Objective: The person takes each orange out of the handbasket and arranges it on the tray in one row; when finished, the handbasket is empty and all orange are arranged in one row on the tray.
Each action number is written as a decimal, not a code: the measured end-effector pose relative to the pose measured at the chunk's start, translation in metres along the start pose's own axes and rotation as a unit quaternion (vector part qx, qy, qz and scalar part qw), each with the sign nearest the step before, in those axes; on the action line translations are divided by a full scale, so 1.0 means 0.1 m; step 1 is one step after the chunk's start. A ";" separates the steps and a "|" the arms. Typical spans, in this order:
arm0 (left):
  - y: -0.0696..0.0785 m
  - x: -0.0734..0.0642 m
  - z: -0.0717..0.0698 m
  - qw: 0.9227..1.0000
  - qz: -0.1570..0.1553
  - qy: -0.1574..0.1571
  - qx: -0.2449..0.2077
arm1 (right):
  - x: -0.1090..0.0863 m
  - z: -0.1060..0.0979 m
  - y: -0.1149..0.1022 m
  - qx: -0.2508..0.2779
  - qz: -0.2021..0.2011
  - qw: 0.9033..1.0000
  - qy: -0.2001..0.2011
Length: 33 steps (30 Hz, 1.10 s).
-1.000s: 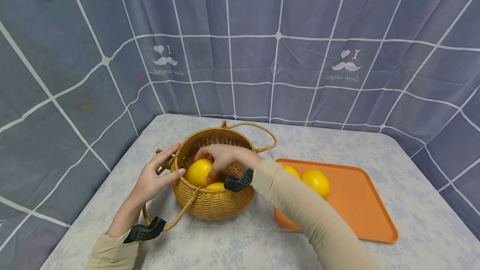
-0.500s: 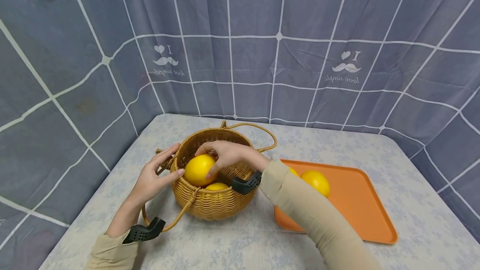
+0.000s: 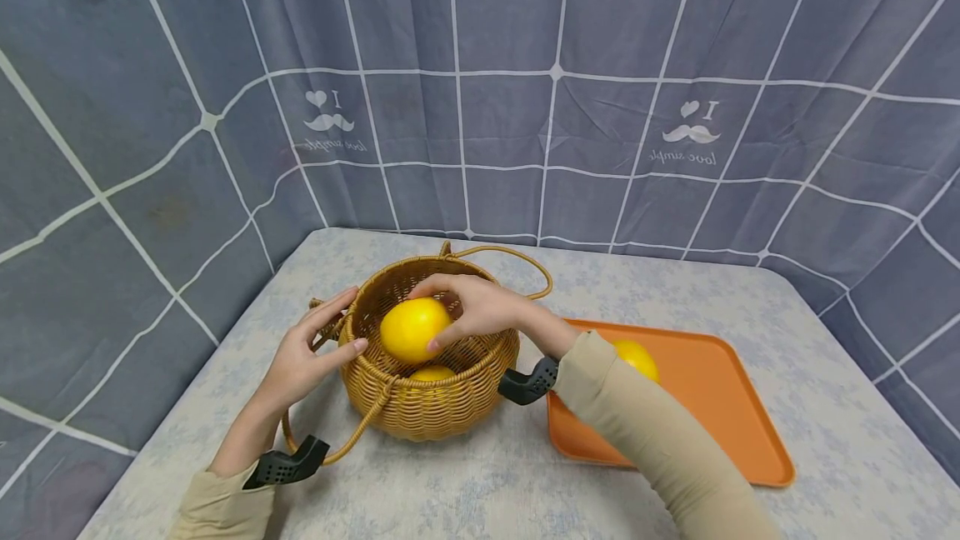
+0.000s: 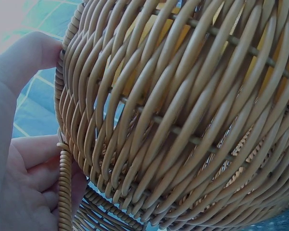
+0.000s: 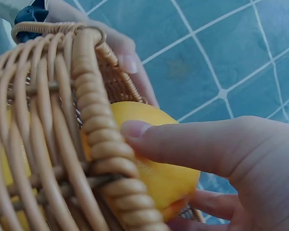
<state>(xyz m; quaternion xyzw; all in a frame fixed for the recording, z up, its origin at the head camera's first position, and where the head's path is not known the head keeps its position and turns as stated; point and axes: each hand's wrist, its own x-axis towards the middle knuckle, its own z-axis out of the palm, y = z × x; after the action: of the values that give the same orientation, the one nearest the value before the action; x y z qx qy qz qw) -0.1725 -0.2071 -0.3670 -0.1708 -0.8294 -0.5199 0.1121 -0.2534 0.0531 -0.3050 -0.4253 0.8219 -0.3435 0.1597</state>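
A round wicker basket (image 3: 435,413) stands on the table. My right hand (image 3: 482,307) grips a yellow-orange orange (image 3: 412,330) between thumb and fingers, around rim height within the basket mouth. In the right wrist view, the thumb presses on the held orange (image 5: 159,178) beside the rim. Below it another orange (image 3: 432,373) lies in the basket, partly hidden by the front rim. My left hand (image 3: 302,361) holds the basket's left side; in the left wrist view its thumb touches the rim and its fingers lie by the handle (image 4: 65,187).
To the right lies an orange plastic tray (image 3: 712,407) bearing an orange (image 3: 636,357), partly covered by the right sleeve (image 3: 645,432). A looped basket handle (image 3: 543,273) sticks out at the back right. A grey checked curtain (image 3: 502,115) hangs behind the table.
My right hand has raised the orange from deeper in the basket and shifted it slightly right. The sleeve now hides a second orange on the tray. The left hand stays put.
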 end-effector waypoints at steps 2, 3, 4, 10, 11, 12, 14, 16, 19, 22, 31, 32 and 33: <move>-0.01 0.00 0.00 1.000 -0.001 0.001 0.001 | -0.05 -0.02 -0.01 0.014 -0.008 1.000 0.009; -0.01 0.00 0.00 1.000 0.000 0.001 0.002 | -0.08 -0.04 -0.01 0.023 -0.012 1.000 0.012; -0.01 0.00 0.01 1.000 -0.001 0.001 0.003 | -0.11 -0.05 -0.01 0.031 -0.014 0.999 0.014; -0.03 0.00 0.01 1.000 -0.006 0.000 0.008 | -0.31 -0.13 -0.01 0.069 -0.010 0.997 0.038; -0.03 0.00 0.01 1.000 -0.006 0.000 0.008 | -0.35 -0.14 0.00 0.071 -0.007 0.996 0.046; -0.03 -0.01 0.01 1.000 -0.005 -0.001 0.008 | -0.39 -0.16 0.00 0.074 -0.005 0.996 0.054; -0.02 -0.01 0.01 1.000 -0.002 0.000 0.006 | -0.46 -0.18 0.01 0.080 0.001 0.994 0.070; -0.02 -0.01 0.01 1.000 0.003 0.000 0.004 | -0.52 -0.21 0.02 0.087 0.006 0.992 0.089; -0.03 0.00 0.01 1.000 0.006 0.002 0.008 | -0.62 -0.24 0.05 0.093 0.014 0.989 0.116; -0.04 0.00 0.02 1.000 0.006 0.002 0.012 | -0.71 -0.26 0.08 0.090 0.025 0.985 0.145; -0.03 0.00 0.01 1.000 0.009 0.003 0.005 | -0.98 -0.34 0.10 0.109 0.031 0.972 0.208; -0.03 0.00 0.01 1.000 0.009 0.002 0.005 | -1.01 -0.35 0.11 0.107 0.030 0.971 0.214; -0.02 0.00 0.01 1.000 0.009 0.002 0.005 | -1.05 -0.36 0.12 0.104 0.030 0.969 0.220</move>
<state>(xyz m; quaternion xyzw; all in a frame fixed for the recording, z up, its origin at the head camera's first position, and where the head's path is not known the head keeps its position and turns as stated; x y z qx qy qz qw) -0.1733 -0.2073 -0.3693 -0.1771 -0.8299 -0.5154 0.1194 -0.2188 0.1582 -0.2904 -0.2951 0.8090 -0.5076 0.0287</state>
